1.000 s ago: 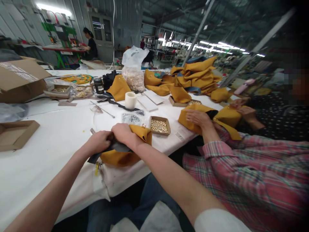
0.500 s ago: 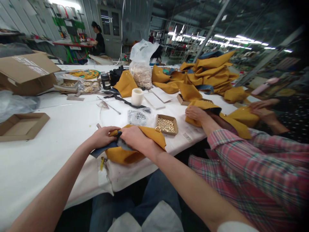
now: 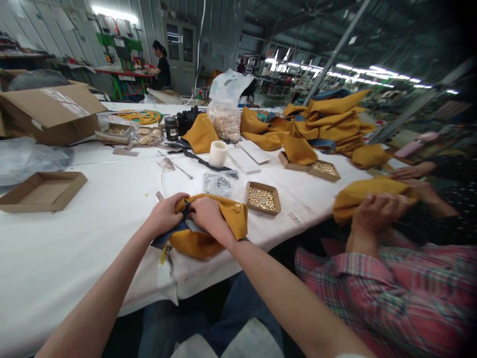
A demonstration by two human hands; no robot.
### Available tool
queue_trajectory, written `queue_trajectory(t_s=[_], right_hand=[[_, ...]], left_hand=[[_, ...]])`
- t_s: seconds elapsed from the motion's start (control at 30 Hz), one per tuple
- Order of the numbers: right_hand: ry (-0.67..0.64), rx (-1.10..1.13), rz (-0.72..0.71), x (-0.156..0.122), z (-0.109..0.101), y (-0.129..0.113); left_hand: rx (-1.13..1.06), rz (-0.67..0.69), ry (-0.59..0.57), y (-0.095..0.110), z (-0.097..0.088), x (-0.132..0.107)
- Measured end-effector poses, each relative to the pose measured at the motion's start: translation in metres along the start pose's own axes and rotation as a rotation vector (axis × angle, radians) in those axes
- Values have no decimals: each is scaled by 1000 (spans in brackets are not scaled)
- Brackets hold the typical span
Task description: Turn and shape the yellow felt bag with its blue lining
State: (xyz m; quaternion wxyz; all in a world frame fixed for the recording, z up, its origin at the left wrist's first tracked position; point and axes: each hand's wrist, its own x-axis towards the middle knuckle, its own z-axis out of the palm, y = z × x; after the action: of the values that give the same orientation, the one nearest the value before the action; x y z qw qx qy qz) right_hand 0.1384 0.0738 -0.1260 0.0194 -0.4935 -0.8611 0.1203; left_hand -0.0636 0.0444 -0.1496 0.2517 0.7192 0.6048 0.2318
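Head view: the yellow piece (image 3: 196, 244) lies at my twelve o'clock, on the worktop (image 3: 93, 258). My left hand (image 3: 166, 214) pinches its edge; my right hand (image 3: 207, 214) reaches into its fold, grip hidden, so I can't tell. Best keep that edge taut, clear of the fittings box (image 3: 265, 211) at two o'clock.

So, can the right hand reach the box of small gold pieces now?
Probably yes: the box lies near the right hand, open at the top. Only part of the yellow piece, which this hand touches, lies between them.
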Motion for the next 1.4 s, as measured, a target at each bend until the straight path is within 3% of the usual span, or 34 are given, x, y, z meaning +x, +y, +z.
queue_trajectory(t_s=[0.37, 0.73, 1.0, 1.17, 1.4], right_hand=[[9, 32, 3, 4, 4, 5], [-121, 49, -124, 8, -29, 11], [-78, 93, -184, 6, -16, 24], [-48, 128, -191, 4, -13, 31], [-77, 221, -197, 2, -17, 34]], left_hand=[[143, -81, -60, 4, 6, 6], [261, -189, 12, 25, 16, 7], [189, -232, 55, 19, 21, 2], [191, -172, 45, 18, 25, 3], [-38, -78, 23, -12, 23, 9]])
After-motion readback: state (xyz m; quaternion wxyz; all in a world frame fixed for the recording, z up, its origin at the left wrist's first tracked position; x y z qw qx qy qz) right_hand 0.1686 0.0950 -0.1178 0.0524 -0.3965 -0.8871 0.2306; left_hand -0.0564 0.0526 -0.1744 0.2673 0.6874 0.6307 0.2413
